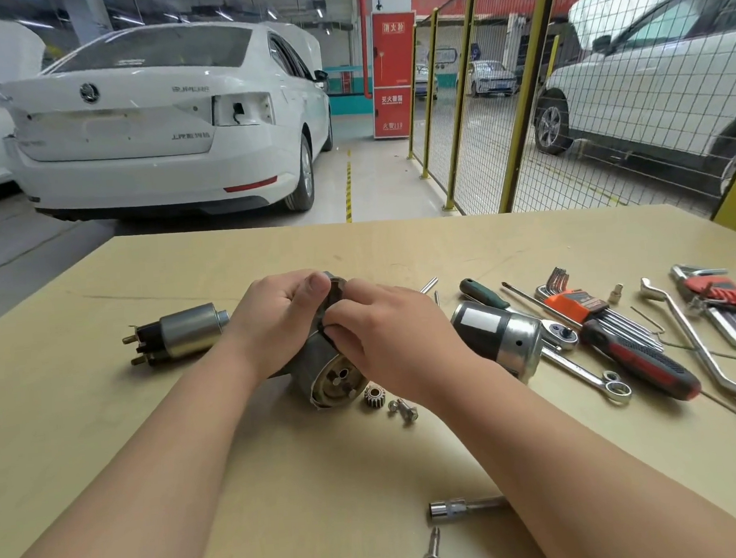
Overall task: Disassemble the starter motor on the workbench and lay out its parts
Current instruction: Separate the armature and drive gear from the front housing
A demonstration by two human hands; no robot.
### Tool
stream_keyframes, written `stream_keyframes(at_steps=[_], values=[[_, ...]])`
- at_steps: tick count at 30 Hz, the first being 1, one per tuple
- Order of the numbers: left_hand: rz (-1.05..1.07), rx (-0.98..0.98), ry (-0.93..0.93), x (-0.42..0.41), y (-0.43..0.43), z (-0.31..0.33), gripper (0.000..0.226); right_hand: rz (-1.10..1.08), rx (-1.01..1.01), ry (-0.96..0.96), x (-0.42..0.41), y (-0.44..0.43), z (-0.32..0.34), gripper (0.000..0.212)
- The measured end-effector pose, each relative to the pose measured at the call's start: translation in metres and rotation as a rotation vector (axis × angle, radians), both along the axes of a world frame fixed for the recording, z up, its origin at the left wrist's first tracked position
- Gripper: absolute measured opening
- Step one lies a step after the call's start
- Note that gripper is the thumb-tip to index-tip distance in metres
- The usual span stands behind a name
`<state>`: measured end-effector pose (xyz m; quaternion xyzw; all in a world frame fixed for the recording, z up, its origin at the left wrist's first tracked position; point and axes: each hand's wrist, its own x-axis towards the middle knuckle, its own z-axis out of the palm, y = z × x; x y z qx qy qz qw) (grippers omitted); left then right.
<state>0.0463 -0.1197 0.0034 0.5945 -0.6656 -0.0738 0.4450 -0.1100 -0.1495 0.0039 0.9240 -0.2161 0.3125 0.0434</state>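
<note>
Greys, silvers and tool-handle reds are set against a pale tan worktop (195,443).

The starter motor (315,365) is seen in grey with a brownish end face; the solenoid (183,335) to its left is finished in silver with a black cap, the motor casing (499,339) to its right in black with a white label and a silver end. The pinion gear (374,395) is tinted bronze. At the right, one hex key set (577,303) is held in orange, a second hex key set (717,291) in red. In the upper left a white car (151,128) is seen.
</note>
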Motion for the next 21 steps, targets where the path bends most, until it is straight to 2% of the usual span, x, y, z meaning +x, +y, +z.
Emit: stream_keyframes(at_steps=[10, 21], values=[[-0.002, 0.004, -0.005, 0.001, 0.000, -0.002, 0.077, 0.003, 0.177, 0.036, -0.016, 0.003, -0.005, 0.024], [0.005, 0.005, 0.007, 0.001, 0.004, -0.002, 0.077, -0.039, 0.199, 0.082, -0.017, 0.009, -0.006, 0.037]])
